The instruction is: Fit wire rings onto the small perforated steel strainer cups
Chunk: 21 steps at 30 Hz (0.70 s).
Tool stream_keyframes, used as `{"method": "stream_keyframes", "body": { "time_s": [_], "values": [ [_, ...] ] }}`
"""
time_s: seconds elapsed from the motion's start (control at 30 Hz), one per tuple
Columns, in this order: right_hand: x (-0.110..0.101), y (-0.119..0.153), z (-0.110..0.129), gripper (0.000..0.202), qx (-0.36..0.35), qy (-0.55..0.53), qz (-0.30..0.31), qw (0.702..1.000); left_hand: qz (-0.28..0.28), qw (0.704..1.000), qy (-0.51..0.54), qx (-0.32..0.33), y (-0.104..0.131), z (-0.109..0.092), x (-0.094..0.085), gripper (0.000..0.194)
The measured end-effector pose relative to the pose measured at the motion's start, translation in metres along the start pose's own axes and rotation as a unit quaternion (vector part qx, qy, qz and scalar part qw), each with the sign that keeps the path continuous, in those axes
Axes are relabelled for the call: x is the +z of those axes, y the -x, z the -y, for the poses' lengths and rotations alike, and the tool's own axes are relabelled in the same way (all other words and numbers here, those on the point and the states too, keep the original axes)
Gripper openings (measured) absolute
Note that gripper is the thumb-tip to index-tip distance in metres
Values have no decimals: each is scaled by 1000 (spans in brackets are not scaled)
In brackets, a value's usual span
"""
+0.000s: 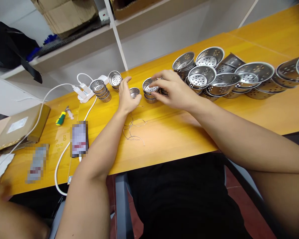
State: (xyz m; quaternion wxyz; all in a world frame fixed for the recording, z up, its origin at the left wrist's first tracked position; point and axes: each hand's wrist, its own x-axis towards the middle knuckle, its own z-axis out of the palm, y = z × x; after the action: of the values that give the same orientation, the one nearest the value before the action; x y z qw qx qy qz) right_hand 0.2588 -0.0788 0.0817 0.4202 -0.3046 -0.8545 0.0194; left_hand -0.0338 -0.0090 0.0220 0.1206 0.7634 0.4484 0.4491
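Note:
Several perforated metal cups stand on the yellow table. My left hand (128, 98) is curved around the near left side of a small metal cup (134, 93), its thumb apart from its raised fingers. Whether it touches the cup is unclear. My right hand (174, 89) has its fingers spread at the right side of a short stack of perforated cups (149, 87). Its fingertips overlap the rim, and a firm grip does not show. More cups behind that hand are partly hidden. Thin curved wires (133, 127) lie on the table below my hands.
Nested cups form two stacks (105, 96) (114, 79) on the left, by a white power strip (86, 94). A large cluster of cups (225, 83) fills the right. Phones (79, 139), a screwdriver (61, 118) and a carton (22, 124) lie left. Another person's arm (12, 212) shows lower left.

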Motion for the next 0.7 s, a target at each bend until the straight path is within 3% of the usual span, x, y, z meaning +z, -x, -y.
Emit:
{"method": "stream_keyframes", "body": {
  "time_s": [0.1,0.17,0.23,0.3,0.43,0.5,0.57,0.7],
  "values": [
    [-9,-3,12,28,-14,-25,-26,999,0,993,-3,-120,2,14,1,107],
    [-12,-3,23,28,-41,-62,-18,997,14,986,-9,-167,2,19,1,111],
    [-8,1,34,29,-82,-112,27,990,4,986,-12,-165,1,21,-1,109],
    [5,8,44,39,-93,-141,117,979,-31,990,-7,-139,-3,24,-3,108],
    [44,21,53,123,-29,-81,276,957,-90,992,24,-90,-8,36,0,109],
    [57,22,53,134,-15,-59,304,951,-105,990,37,-85,-8,42,4,106],
    [61,18,53,120,-22,-44,312,949,-111,989,46,-89,-7,44,8,103],
    [48,5,62,60,-26,2,338,941,-105,987,70,-98,-6,41,13,100]
  ]
}}
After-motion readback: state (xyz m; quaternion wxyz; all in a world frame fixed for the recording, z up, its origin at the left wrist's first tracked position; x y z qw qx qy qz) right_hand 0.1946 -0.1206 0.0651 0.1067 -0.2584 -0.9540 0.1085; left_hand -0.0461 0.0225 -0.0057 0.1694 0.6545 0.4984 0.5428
